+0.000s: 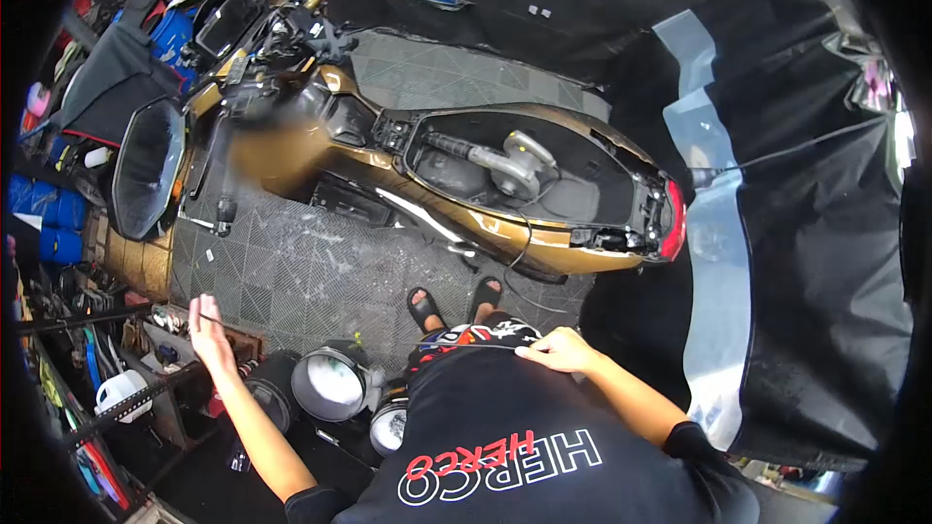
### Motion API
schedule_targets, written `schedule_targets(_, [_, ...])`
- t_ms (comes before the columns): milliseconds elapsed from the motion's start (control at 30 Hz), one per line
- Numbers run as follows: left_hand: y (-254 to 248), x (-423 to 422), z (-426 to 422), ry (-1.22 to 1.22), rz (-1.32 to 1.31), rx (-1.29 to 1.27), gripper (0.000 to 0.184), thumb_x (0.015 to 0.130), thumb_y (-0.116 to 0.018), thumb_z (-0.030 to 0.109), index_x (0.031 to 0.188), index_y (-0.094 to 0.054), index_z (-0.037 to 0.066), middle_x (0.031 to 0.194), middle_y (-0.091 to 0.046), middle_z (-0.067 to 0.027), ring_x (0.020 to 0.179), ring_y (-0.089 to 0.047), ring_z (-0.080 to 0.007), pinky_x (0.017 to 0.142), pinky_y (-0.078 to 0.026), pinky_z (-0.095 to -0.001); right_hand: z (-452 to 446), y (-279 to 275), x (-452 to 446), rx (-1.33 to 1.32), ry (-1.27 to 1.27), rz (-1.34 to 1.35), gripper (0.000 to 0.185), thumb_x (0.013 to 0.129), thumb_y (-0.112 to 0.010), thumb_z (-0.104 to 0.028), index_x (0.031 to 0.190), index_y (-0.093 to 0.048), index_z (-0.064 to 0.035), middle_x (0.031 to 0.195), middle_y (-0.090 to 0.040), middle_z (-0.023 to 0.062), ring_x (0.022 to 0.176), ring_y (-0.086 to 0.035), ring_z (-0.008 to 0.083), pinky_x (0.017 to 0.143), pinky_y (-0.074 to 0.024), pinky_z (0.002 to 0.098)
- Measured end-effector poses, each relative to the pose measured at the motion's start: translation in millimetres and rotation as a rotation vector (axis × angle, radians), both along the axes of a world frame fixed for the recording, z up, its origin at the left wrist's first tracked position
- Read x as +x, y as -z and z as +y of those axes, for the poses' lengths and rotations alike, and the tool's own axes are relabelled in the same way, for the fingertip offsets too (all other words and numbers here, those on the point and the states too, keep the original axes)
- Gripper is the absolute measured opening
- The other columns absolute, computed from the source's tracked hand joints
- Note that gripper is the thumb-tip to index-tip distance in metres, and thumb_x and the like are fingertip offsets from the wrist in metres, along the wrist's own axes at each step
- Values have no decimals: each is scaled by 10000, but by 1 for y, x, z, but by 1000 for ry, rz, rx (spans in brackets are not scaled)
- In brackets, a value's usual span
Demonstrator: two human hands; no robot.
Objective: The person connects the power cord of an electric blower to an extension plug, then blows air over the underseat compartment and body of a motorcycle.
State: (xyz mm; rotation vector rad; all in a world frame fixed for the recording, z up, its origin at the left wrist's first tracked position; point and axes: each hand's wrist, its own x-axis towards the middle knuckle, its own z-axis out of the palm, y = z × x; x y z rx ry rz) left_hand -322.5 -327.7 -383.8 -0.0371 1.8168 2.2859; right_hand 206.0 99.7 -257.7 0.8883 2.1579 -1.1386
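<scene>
Head view: held thin cord pinched in nearer right hand, with long axis leftward along lower edge of black shirt, toward left hand with fingers extended, grip not discernible.

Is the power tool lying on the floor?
No, the power tool lies inside the open compartment of the scooter.

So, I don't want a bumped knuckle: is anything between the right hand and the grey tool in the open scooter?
Yes: the scooter's near side, with a cord draped over it, stands between the right hand and the grey tool. Nothing visible covers the tool from above.
</scene>
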Motion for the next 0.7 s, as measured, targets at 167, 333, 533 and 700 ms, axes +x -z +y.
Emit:
schedule_targets(167, [-53,-34,-24,-588,-590,447,506,891,-615,175,1322,-511,-69,999,-623,-164,889,-605,-220,797,-501,-301,6,35,85,8,53,-135,619,912,-532,-674,787,-775,-120,713,-702,143,698,-700,329,651,-522,400])
schedule_targets(333, [41,-71,-105,-396,-795,144,346,980,-528,345,924,-524,3,645,-472,-21,510,-437,-164,512,-416,-321,6,73,114,108,72,-85,616,901,-579,-657,832,-766,-74,769,-707,140,764,-697,321,715,-536,395])
schedule_targets(533, [53,-16,-57,28,-677,-490,376,1026,-518,457,1026,-694,124,545,-336,125,404,-248,-24,347,-178,-209,26,112,147,92,205,81,473,912,-668,-494,1130,-720,-77,1068,-720,132,841,-709,261,764,-554,381])
schedule_targets(700, [9,114,86,670,-1078,-568,339,1030,-545,385,999,-646,62,559,-305,118,418,-230,-16,366,-177,-200,80,102,138,237,535,486,355,920,-699,-184,1262,-667,-92,1030,-734,36,789,-638,91,727,-536,276])
